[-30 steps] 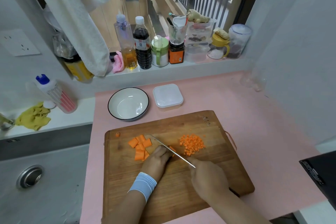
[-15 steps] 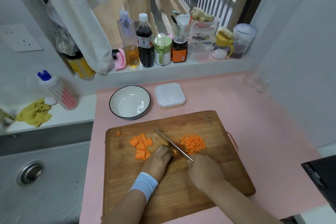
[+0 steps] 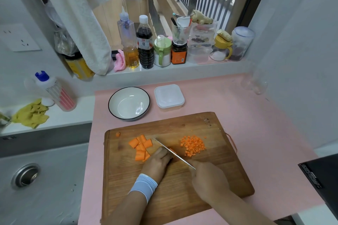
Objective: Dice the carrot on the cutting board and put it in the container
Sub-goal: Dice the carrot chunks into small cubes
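Note:
A wooden cutting board (image 3: pixel 215 173) lies on the pink counter. Several thick carrot chunks (image 3: pixel 140 147) sit at its left middle, and a heap of small carrot dice (image 3: pixel 193 145) at its right middle. My left hand (image 3: pixel 157 164), with a blue wristband, curls over a carrot piece (image 3: pixel 172 150) that is mostly hidden under the fingers. My right hand (image 3: pixel 207 179) grips the handle of a knife (image 3: pixel 172 152), whose blade lies diagonally against the left hand's fingers. A white plastic container (image 3: pixel 169 97) with its lid on stands behind the board.
A white bowl (image 3: pixel 129 103) with a dark rim stands left of the container. One small carrot end (image 3: pixel 118 134) lies at the board's far left corner. Bottles and jars line the windowsill. A sink (image 3: pixel 25 174) is at left, a black object (image 3: pixel 323 175) at right.
The knife blade has shifted slightly along the held carrot piece between frames; both hands stay at the same spot on the board. The camera moved a little.

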A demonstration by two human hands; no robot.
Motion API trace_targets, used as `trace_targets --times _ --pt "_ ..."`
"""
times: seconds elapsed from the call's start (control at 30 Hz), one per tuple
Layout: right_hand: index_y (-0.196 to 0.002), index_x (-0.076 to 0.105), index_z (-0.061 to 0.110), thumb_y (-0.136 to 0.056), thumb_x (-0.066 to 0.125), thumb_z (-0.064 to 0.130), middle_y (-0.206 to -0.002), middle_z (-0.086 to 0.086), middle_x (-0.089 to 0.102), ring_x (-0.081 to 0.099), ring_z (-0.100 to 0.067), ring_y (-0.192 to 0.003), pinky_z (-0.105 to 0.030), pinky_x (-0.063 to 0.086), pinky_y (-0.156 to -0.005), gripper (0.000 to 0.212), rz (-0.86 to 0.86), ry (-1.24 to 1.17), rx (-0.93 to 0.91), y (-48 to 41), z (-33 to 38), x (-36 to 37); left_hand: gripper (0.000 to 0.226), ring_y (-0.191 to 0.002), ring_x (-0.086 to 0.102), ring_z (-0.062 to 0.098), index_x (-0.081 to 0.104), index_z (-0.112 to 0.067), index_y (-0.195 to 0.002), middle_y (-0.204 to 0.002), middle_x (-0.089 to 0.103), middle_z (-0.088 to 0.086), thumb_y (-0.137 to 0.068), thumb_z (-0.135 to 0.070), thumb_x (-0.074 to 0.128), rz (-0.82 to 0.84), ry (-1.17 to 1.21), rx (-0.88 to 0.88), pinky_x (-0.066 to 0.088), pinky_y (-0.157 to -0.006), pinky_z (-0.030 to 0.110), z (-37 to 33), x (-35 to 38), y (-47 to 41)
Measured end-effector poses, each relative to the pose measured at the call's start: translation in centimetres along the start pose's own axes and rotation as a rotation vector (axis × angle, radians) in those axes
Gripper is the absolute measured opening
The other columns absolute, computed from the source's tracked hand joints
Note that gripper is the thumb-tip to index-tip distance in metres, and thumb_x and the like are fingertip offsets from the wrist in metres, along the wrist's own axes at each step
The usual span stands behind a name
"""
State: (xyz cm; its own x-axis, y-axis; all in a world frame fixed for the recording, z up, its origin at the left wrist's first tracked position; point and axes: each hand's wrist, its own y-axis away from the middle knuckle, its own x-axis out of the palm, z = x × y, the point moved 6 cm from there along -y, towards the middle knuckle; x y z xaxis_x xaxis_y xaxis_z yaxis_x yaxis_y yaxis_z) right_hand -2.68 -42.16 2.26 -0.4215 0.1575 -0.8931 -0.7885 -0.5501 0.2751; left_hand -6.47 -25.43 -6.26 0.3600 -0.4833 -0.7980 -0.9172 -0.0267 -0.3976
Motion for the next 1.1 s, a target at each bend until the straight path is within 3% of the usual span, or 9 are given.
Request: trace_targets --times 0.17,0.37,0.47,0.63,1.1 --pt "-0.117 0.066 0.031 -0.103 0.042 0.040 -0.099 0.007 0.070 0.066 -0.011 -0.092 -0.022 0.041 -0.071 0.029 0.009 0.000 0.031 -0.3 -0.6 0.1 0.020 -0.098 0.057 0.015 0.072 -0.012 -0.102 -0.101 0.064 0.001 -0.089 -0.007 0.057 0.005 -0.002 0.012 0.049 -0.085 0.024 0.0 0.0 -0.2" --pt "-0.103 0.067 0.027 -0.103 0.042 0.037 -0.090 0.006 0.067 0.065 -0.015 -0.086 -0.027 0.041 -0.068 0.027 0.086 -0.026 0.079 -1.9 -0.3 0.8 0.021 -0.099 0.057 0.015 0.072 -0.010 -0.101 -0.101 0.063 0.002 -0.090 -0.011 0.054 0.005 0.014 -0.011 0.051 -0.084 0.024 0.1 0.0 -0.1" --pt "-0.105 0.067 0.027 -0.103 0.043 0.035 -0.084 0.007 0.061 0.059 -0.016 -0.079 -0.028 0.041 -0.069 0.026 0.102 -0.032 0.079 -2.6 0.1 0.7 0.018 -0.098 0.057 0.016 0.072 -0.010 -0.101 -0.100 0.062 0.002 -0.086 -0.006 0.063 0.017 0.002 -0.022 0.053 -0.079 0.026 0.0 0.1 0.0" --pt "-0.105 0.068 0.027 -0.102 0.045 0.032 -0.088 0.007 0.067 0.064 -0.016 -0.083 -0.029 0.048 -0.072 0.024 0.112 -0.057 0.077 -2.5 0.0 0.7 0.018 -0.094 0.056 0.017 0.071 -0.010 -0.097 -0.096 0.060 0.003 -0.082 -0.003 0.067 0.024 -0.031 -0.013 0.054 -0.070 0.030 -0.3 0.0 -0.2" --pt "-0.112 0.067 0.032 -0.101 0.040 0.047 -0.097 0.009 0.071 0.067 -0.013 -0.092 -0.028 0.051 -0.079 0.033 0.010 0.022 0.036 -0.6 -0.8 0.4 0.018 -0.093 0.059 0.018 0.072 -0.011 -0.098 -0.095 0.063 0.002 -0.088 -0.009 0.058 -0.008 -0.017 -0.011 0.054 -0.072 0.030 0.0 0.1 0.0"
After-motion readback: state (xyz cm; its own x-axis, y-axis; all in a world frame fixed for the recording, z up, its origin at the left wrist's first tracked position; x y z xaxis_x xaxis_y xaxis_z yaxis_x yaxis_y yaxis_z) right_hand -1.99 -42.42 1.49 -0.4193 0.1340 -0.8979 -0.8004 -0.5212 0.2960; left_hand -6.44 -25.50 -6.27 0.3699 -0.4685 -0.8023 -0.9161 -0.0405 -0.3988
